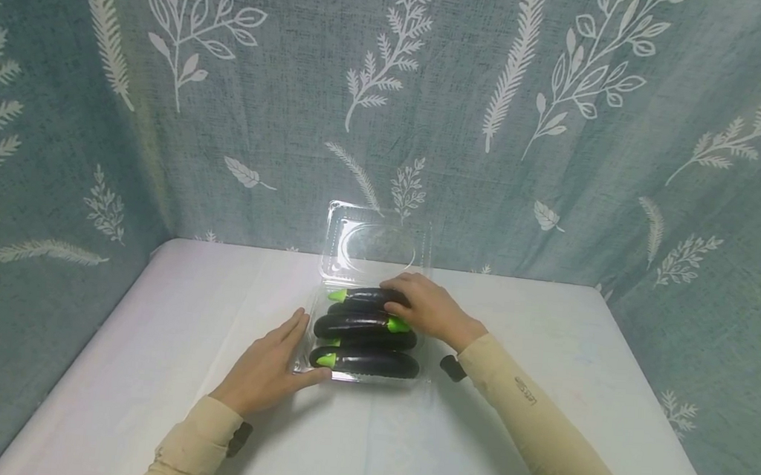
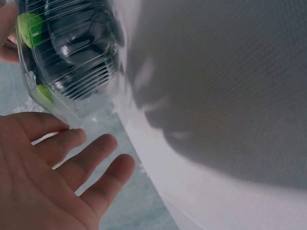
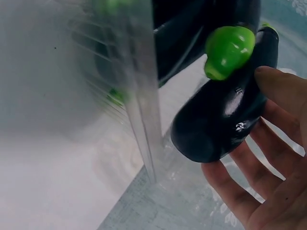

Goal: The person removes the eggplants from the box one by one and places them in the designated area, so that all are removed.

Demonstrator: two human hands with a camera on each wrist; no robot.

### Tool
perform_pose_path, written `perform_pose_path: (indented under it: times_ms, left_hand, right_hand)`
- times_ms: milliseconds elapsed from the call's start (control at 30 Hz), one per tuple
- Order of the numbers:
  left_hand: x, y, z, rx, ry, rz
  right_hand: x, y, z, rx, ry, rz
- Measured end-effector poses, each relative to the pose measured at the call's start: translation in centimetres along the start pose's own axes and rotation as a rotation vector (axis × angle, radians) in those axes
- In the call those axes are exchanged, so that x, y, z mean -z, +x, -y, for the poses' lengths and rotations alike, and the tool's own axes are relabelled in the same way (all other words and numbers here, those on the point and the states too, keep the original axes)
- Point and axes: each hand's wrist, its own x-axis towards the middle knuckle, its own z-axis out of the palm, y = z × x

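Note:
A clear plastic clamshell container (image 1: 425, 368) holds several dark, glossy eggplants with green caps. Its transparent lid (image 1: 379, 249) stands raised at the back. My right hand (image 1: 425, 306) grips the rearmost top eggplant (image 1: 369, 297) near its rounded right end, thumb on the near side. In the right wrist view, that eggplant (image 3: 216, 120) lies between thumb and fingers, beside the green cap (image 3: 230, 50) of another. My left hand (image 1: 269, 370) rests against the container's left side with fingers straight and spread; its thumb lies along the front left corner, by the nearest eggplant (image 1: 371, 362).
The container stands on a table with a white cloth (image 1: 512, 442). Behind and at both sides hangs a grey-green curtain (image 1: 283, 110) with white leaf patterns. The raised lid is close to the back curtain. A dark wrist device (image 1: 454, 368) sits under the right wrist.

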Motion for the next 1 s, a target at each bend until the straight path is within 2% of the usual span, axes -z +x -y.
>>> perform_pose_path:
  times_ms: [267, 600, 800, 1000]
  left_hand:
    - [-0.2, -0.1, 0.1, 0.003, -0.01, -0.011]
    - [-0.4, -0.1, 0.1, -0.005, -0.008, -0.016]
    - [-0.2, -0.1, -0.1, -0.003, -0.021, -0.008]
    - [-0.1, -0.2, -0.2, 0.003, -0.028, -0.007]
  right_hand:
    - [0.9, -0.9, -0.2, 0.006, -0.009, -0.068]
    - [2.4, -3.1, -0.5, -0.039, 0.078, -0.167]
    - [3.0, -4.7, -1.7, -0.042, 0.097, -0.227]
    - [2.9, -6.4, -3.4, -0.075, 0.088, -0.222]
